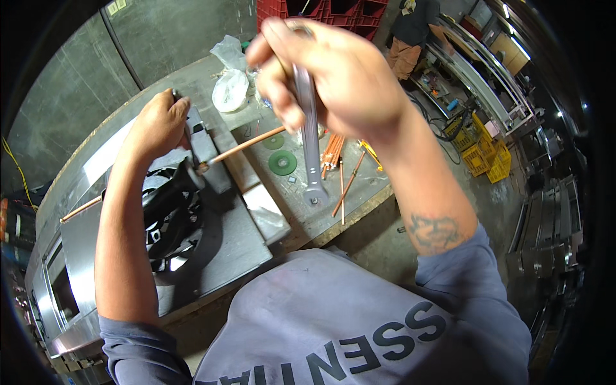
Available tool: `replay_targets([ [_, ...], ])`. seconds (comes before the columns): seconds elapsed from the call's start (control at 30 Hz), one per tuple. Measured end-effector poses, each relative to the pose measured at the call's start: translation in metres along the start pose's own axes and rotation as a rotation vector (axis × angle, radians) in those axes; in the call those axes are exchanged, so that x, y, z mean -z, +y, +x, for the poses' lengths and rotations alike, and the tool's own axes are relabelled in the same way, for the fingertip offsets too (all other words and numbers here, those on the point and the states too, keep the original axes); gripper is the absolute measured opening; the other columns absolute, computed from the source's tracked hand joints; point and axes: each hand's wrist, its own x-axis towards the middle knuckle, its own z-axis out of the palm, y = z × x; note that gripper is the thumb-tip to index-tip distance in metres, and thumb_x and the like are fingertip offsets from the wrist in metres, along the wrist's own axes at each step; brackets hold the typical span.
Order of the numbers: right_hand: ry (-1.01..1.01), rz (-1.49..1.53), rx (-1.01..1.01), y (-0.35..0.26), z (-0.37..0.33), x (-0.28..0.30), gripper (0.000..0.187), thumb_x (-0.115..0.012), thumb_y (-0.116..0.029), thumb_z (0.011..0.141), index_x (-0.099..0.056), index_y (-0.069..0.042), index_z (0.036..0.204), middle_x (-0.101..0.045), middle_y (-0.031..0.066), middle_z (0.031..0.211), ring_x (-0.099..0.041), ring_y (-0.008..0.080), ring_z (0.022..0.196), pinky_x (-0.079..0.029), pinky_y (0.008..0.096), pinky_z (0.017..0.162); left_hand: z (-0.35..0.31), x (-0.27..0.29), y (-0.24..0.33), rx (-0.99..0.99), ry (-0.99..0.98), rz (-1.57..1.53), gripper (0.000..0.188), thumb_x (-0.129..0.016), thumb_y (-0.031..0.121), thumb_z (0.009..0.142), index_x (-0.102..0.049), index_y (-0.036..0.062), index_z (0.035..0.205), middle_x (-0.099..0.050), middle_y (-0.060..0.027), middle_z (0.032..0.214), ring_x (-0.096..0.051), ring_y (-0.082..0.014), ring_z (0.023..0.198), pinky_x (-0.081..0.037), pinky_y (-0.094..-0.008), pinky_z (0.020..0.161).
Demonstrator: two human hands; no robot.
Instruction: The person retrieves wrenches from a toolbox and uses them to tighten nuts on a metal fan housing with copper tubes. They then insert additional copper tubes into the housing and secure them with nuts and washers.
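Observation:
My right hand is raised over the table, its fingers closed around a long silver wrench whose ring end hangs down. My left hand is closed on a dark metal tool, mostly covered by the fingers, so its exact kind is unclear. Just below that hand, a copper tube runs from a brass-coloured fitting toward the right, passing behind the wrench. A black fan-like part sits in the metal housing under my left forearm. Another copper tube sticks out on the left.
On the table lie a green grinding disc, several copper rods and clear plastic bags. Red crates stand beyond. Another person stands at the far right, near yellow crates.

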Motion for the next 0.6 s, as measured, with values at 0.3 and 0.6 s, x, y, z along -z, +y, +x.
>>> replay_targets([
  [0.3,0.042,-0.69,0.294,0.05,-0.121,0.121,0.053,-0.088,-0.029,0.081,-0.065,-0.005,0.121,-0.07,0.0096,0.087,-0.066,0.0221,0.071,-0.053,0.0319,0.067,-0.077,-0.096,0.136,-0.451,0.248,0.136,0.008,-0.06,0.01,0.096,-0.062,0.0024,0.099,-0.062,-0.0137,0.075,-0.063,-0.0243,0.066,-0.049,-0.037,0.063],
  [0.6,-0.399,-0.961,-0.473,0.293,-0.155,0.227,0.04,-0.069,-0.027,0.089,-0.067,-0.006,0.124,-0.073,0.0245,0.108,-0.07,0.0434,0.102,-0.057,0.0473,0.09,-0.093,-0.245,0.136,-0.27,-0.115,0.254,0.046,-0.069,0.03,0.093,-0.053,0.0001,0.124,-0.068,-0.0172,0.088,-0.07,-0.0371,0.079,-0.056,-0.0449,0.067],
])
